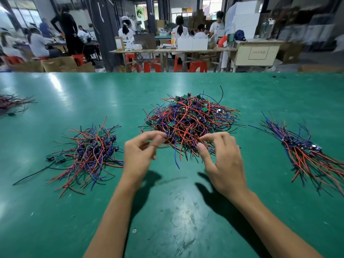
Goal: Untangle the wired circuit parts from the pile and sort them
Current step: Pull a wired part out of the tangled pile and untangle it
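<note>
A big tangled pile of wired circuit parts (189, 121), with red, blue and black leads and small green boards, lies in the middle of the green table (167, 211). My left hand (140, 153) is at the pile's near left edge. Its thumb and forefinger curl close together against the wires, and I cannot make out whether a wire is pinched. My right hand (222, 161) hovers at the near right edge with fingers spread over the wires and nothing held. A looser heap of parts (89, 153) lies to the left. An aligned bundle (301, 151) lies to the right.
Another small bundle (11, 105) sits at the far left edge of the table. Beyond the table's far edge are red stools (152, 66), workbenches (167, 50) with boxes, cartons on the floor and several seated people working.
</note>
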A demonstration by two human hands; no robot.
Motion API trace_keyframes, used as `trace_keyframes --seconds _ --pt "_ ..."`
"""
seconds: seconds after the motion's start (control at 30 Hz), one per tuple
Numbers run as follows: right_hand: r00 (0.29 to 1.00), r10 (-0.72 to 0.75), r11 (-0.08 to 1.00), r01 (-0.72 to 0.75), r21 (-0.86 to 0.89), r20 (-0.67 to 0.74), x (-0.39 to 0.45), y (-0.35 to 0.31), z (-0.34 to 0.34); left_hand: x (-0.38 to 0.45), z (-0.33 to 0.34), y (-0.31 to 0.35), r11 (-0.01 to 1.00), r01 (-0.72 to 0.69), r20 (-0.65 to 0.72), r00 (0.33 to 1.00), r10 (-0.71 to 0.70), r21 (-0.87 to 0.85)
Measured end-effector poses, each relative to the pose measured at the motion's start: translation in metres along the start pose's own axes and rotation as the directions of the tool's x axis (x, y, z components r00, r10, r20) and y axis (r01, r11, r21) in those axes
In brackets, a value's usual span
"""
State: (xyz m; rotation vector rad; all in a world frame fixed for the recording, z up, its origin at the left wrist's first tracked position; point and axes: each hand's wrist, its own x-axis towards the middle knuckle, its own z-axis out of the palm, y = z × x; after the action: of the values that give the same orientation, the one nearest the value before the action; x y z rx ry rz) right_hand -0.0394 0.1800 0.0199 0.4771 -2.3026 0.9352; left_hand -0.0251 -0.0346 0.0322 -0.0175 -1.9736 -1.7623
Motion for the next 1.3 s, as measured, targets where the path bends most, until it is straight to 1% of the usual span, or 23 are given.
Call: trace_keyframes --seconds 0.03,0.07,0.13,0.17,0.23,0.3,0.33,0.4,0.47,0.5,0.57,0.63,0.7,0.77,0.8,0.87,0.93,1.0,1.07,1.1,1.17,1.23,1.3 --pt "1.0 0.021 1.0 -0.021 0.018 0.007 0.0 0.001 0.0 0.004 -0.007 0.0 0.987 0.066 -0.11 0.99 -0.082 -0.147" --pt "0.999 0.038 0.999 -0.039 0.029 0.024 -0.001 0.003 0.0 0.008 -0.017 0.0 0.935 0.136 -0.183 0.962 -0.204 -0.326" --pt "0.994 0.062 0.998 -0.063 0.013 0.089 -0.003 0.005 0.002 0.014 -0.037 -0.003 0.733 0.23 -0.195 0.874 -0.444 -0.64" --pt "0.988 0.071 0.997 -0.07 -0.009 0.14 -0.004 0.006 0.003 0.016 -0.045 -0.006 0.631 0.25 -0.163 0.838 -0.521 -0.734" --pt "0.964 0.077 0.996 -0.064 -0.057 0.254 -0.006 0.007 0.007 0.015 -0.051 -0.01 0.505 0.284 -0.075 0.813 -0.577 -0.815" --pt "0.945 0.063 0.994 -0.032 -0.103 0.32 -0.01 0.002 0.012 0.014 -0.045 -0.011 0.456 0.342 0.011 0.81 -0.586 -0.821" --pt "0.943 0.062 0.993 -0.026 -0.115 0.326 -0.012 -0.002 0.015 0.014 -0.039 -0.011 0.471 0.383 0.043 0.809 -0.587 -0.795" --pt "0.947 0.056 0.992 -0.018 -0.124 0.316 -0.013 -0.011 0.023 0.012 -0.025 -0.009 0.602 0.472 0.042 0.807 -0.589 -0.644" --pt "0.949 0.024 0.989 0.022 -0.143 0.313 -0.013 -0.019 0.03 0.009 -0.01 -0.009 0.769 0.514 -0.04 0.821 -0.569 -0.379" --pt "0.951 0.009 0.986 0.042 -0.159 0.31 -0.012 -0.021 0.032 0.007 -0.003 -0.01 0.82 0.515 -0.074 0.834 -0.546 -0.251" --pt "0.957 -0.003 0.984 0.054 -0.167 0.29 -0.013 -0.023 0.033 0.002 0.007 -0.012 0.871 0.49 -0.099 0.865 -0.491 -0.04" --pt "0.967 0.006 0.993 0.025 -0.118 0.255 -0.015 -0.022 0.029 -0.002 0.014 -0.014 0.886 0.456 -0.087 0.889 -0.449 0.085" --pt "0.981 0.008 1.0 -0.004 -0.017 0.194 -0.02 -0.022 0.021 -0.004 0.019 -0.012 0.878 0.477 -0.02 0.879 -0.476 0.04" --pt "0.989 -0.032 0.999 0.026 0.043 0.143 -0.024 -0.023 0.014 -0.006 0.021 -0.009 0.851 0.513 0.09 0.858 -0.506 -0.111" --pt "0.991 -0.047 0.998 0.041 0.051 0.123 -0.025 -0.025 0.012 -0.006 0.021 -0.008 0.851 0.502 0.136 0.864 -0.485 -0.155" --pt "0.997 -0.044 0.997 0.039 0.068 0.069 -0.026 -0.028 0.011 -0.005 0.02 -0.006 0.89 0.415 0.197 0.904 -0.38 -0.189" --pt "1.0 -0.011 0.996 0.01 0.092 0.018 -0.024 -0.029 0.011 -0.006 0.016 -0.007 0.963 0.226 0.203 0.96 -0.195 -0.147" --pt "1.0 0.008 0.994 -0.009 0.108 0.01 -0.021 -0.027 0.011 -0.007 0.013 -0.009 0.995 -0.062 0.156 0.987 0.049 0.083" --pt "0.999 0.013 0.993 -0.019 0.118 0.047 -0.021 -0.022 0.011 -0.007 0.012 -0.008 0.895 -0.289 0.113 0.957 0.266 0.341" --pt "0.997 0.019 0.993 -0.028 0.116 0.078 -0.021 -0.019 0.011 -0.004 0.01 -0.007 0.86 -0.328 0.05 0.941 0.336 0.392" --pt "0.988 0.029 0.995 -0.044 0.093 0.15 -0.022 -0.015 0.014 0.001 0.003 -0.003 0.888 -0.278 -0.201 0.908 0.367 0.365" --pt "0.97 0.038 0.997 -0.053 0.055 0.238 -0.023 -0.013 0.016 0.007 -0.01 -0.003 0.935 -0.181 -0.463 0.83 0.312 0.305" --pt "0.95 0.049 0.998 -0.061 0.029 0.308 -0.022 -0.012 0.017 0.009 -0.024 -0.006 0.932 -0.021 -0.586 0.772 0.244 0.361"
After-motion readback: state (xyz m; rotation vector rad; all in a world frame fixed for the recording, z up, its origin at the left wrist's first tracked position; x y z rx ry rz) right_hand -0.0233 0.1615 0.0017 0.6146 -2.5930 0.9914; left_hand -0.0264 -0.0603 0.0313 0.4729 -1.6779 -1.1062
